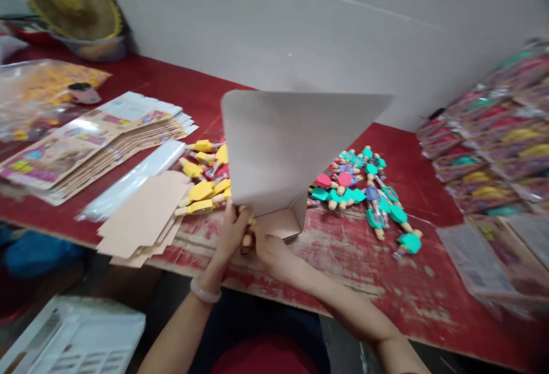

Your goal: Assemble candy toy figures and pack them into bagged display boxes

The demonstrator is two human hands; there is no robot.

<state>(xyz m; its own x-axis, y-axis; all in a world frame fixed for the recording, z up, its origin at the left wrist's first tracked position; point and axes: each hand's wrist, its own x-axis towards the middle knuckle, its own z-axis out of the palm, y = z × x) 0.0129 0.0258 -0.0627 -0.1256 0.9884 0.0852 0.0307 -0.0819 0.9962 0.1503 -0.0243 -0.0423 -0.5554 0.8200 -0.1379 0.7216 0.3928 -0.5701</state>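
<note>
An open cardboard box [278, 222] sits near the table's front edge, its tall plain lid [295, 139] raised. At the box's left front corner my left hand [231, 230] is closed around small wooden-knobbed pieces [247, 237], only partly visible between my hands. My right hand [277, 253] is closed with curled fingers against the box's front, touching or nearly touching those pieces; what it grips is hidden. Left of the box lie yellow pieces with wooden knobs [201, 192]. Teal pieces with wooden knobs [397, 214] lie to the right, with some red and purple ones.
Flat tan card inserts [141, 211], clear plastic sleeves [137, 176] and a stack of printed cartons [94, 139] lie left. Farther left is a bag of yellow pieces [51, 85]. Packed boxes [493, 145] are piled at right. A grey wall [274, 25] backs the red table [433, 299].
</note>
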